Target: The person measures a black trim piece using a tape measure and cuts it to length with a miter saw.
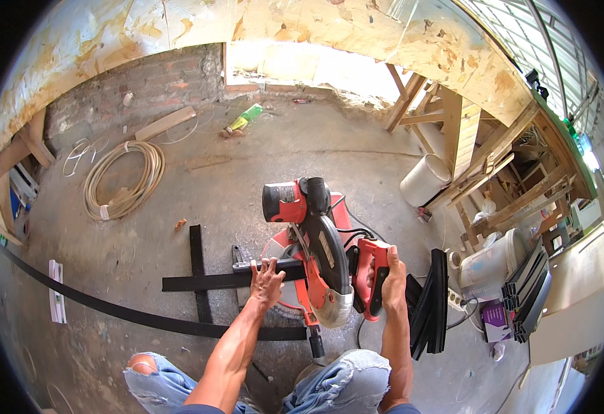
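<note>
A red and black miter saw [328, 255] stands on the floor in front of my knees. My right hand [394, 283] is wrapped round its red and black handle [367, 270]. With bent fingers, my left hand [266, 281] grips a flat black bar [209, 283] against the saw's fence, left of the blade guard. The bar's free end sticks out to the left, over another black strip [196, 248] on the floor. The saw's head hides the blade and the bar's right end.
A long black strip [119, 312] curves across the floor at left. Coiled hose [124, 181] and a green bottle [247, 116] lie farther off. Black profiles [429, 303], a white bucket [495, 261] and a white cylinder [426, 179] are at right. Wooden boards hang overhead.
</note>
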Demonstrator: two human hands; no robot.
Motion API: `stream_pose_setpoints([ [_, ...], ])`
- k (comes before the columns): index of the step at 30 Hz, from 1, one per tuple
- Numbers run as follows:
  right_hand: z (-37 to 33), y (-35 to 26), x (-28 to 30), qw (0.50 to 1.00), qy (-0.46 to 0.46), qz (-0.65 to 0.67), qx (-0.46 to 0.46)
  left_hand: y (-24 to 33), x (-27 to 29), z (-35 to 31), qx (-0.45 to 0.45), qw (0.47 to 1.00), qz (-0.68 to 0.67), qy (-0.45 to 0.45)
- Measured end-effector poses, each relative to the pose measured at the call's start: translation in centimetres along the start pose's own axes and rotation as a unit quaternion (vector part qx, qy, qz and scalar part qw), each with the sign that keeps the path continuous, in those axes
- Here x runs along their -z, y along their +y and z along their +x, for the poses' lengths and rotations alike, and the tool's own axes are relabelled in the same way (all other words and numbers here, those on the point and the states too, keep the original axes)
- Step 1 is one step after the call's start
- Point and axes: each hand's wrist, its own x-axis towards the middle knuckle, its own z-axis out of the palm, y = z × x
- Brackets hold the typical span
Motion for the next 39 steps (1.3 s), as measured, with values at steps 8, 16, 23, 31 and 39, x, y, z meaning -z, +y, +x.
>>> stream_pose_setpoints([
  [8,0.3,0.2,0.1,1.000,0.002,-0.004,-0.004,0.1,0.2,0.0,0.005,0.999,-0.006,-0.038],
  [16,0.5,-0.2,-0.1,1.000,-0.001,-0.008,-0.002,-0.3,-0.6,-0.1,-0.009,1.000,0.015,-0.003],
  [23,0.6,-0.7,-0.2,1.000,-0.002,-0.022,-0.002,0.0,0.1,0.0,0.001,0.999,0.009,-0.035],
  [31,0.5,-1.3,-0.1,0.999,-0.005,-0.035,-0.003,0.1,0.0,0.0,-0.002,0.999,0.002,-0.035],
  [39,0.5,-1.3,-0.3,1.000,-0.006,-0.023,0.001,-0.2,-0.4,-0.1,-0.006,1.000,-0.001,-0.011],
])
